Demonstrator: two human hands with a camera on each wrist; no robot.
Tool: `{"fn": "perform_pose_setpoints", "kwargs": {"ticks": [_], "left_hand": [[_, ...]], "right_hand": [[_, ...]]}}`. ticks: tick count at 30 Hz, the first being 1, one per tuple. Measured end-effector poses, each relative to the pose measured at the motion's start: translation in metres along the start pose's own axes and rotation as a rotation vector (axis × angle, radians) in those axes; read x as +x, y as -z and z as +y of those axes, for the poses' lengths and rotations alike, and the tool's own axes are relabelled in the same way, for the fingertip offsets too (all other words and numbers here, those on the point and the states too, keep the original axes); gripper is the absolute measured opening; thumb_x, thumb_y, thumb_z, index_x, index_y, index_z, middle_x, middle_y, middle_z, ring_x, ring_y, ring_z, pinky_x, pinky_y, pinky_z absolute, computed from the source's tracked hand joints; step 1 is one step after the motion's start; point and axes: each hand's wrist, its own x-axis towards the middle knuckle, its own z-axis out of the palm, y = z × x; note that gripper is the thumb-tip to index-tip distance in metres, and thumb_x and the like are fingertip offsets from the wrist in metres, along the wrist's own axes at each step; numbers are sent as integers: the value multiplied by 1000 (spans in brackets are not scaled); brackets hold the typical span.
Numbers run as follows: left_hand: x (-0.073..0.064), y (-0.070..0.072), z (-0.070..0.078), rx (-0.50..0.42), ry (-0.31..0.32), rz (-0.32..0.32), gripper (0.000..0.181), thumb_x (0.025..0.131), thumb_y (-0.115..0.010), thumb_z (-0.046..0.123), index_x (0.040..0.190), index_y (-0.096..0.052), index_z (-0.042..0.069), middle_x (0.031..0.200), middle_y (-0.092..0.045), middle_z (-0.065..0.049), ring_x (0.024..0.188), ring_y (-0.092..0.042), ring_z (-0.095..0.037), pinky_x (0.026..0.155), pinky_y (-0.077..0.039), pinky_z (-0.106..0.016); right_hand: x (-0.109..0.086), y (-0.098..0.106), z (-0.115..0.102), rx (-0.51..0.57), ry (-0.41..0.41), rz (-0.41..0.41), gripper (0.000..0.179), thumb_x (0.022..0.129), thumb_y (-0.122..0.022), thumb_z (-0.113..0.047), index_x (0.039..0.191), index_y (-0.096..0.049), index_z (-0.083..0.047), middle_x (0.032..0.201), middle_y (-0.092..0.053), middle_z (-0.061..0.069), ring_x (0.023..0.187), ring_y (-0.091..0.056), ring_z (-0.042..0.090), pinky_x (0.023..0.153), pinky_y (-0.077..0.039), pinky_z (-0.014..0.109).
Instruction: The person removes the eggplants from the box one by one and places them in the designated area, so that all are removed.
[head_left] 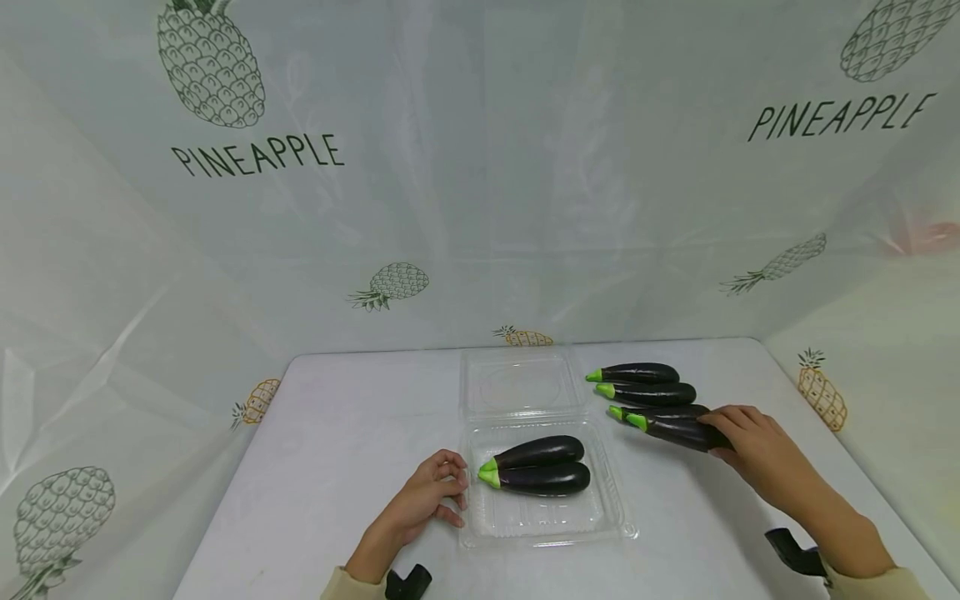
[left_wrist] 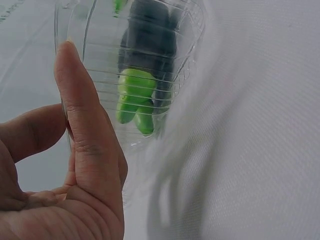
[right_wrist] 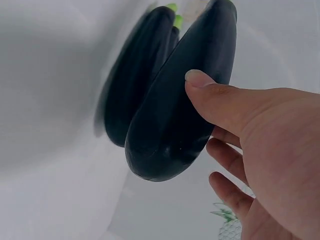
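My right hand (head_left: 757, 454) pinches a dark purple eggplant (head_left: 678, 432) by its rounded end, thumb on the near side. The green stem of this eggplant points left, and it overlaps another eggplant (right_wrist: 132, 80) lying behind it. My left hand (head_left: 431, 493) is at the left edge of a clear plastic clamshell container (head_left: 540, 529), its fingers loosely bent against the side. In the left wrist view a straight finger (left_wrist: 82, 107) lies along the container's rim. Inside the container, two eggplants (head_left: 543, 479) lie side by side, green stems to the left.
The container's lid (head_left: 517, 387) is folded back flat on the white table (head_left: 330, 442). Two more eggplants (head_left: 645, 394) lie to the right of the lid, beyond the held one. Behind the table hangs a pale sheet (head_left: 510, 167) printed with pineapples.
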Motion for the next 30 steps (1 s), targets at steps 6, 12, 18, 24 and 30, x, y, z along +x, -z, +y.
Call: {"fn": "perform_pose_setpoints", "kwargs": {"ticks": [6, 12, 18, 24, 30], "left_hand": [[-1, 1, -2, -5, -3, 4, 24, 103, -59, 3, 123, -46, 0, 97, -53, -3, 75, -58, -16, 54, -61, -27], [-1, 0, -1, -10, 2, 5, 25, 103, -59, 2, 124, -45, -1, 96, -53, -3, 76, -59, -15, 54, -61, -27], [-1, -1, 0, -14, 1, 7, 25, 103, -59, 2, 124, -45, -1, 95, -54, -3, 76, -59, -15, 54, -61, -27], [-1, -2, 3, -14, 0, 9, 25, 103, -59, 1, 123, -45, -1, 95, -54, -4, 76, -58, -15, 54, -61, -27], [-2, -2, 2, -9, 0, 10, 25, 103, -58, 2, 124, -45, -2, 95, -54, -4, 76, -59, -15, 54, -61, -27]], "right_hand": [[-2, -10, 2, 3, 21, -22, 52, 63, -95, -1, 109, -71, -2, 107, -69, 15, 101, -64, 41, 79, -56, 62], [-2, -19, 4, 1, 45, -62, 51, 64, -96, -1, 109, -72, -4, 108, -69, 13, 102, -64, 40, 81, -56, 61], [0, -24, 4, 1, 73, -54, 53, 61, -97, 0, 108, -73, -4, 107, -69, 12, 102, -64, 39, 81, -57, 60], [0, -29, 5, -6, 74, -64, 55, 59, -98, 2, 107, -73, -5, 108, -68, 11, 102, -64, 39, 83, -57, 60], [0, -35, 6, -9, 74, -59, 55, 58, -98, 3, 106, -73, -4, 107, -68, 12, 101, -64, 39, 81, -58, 59]]}}
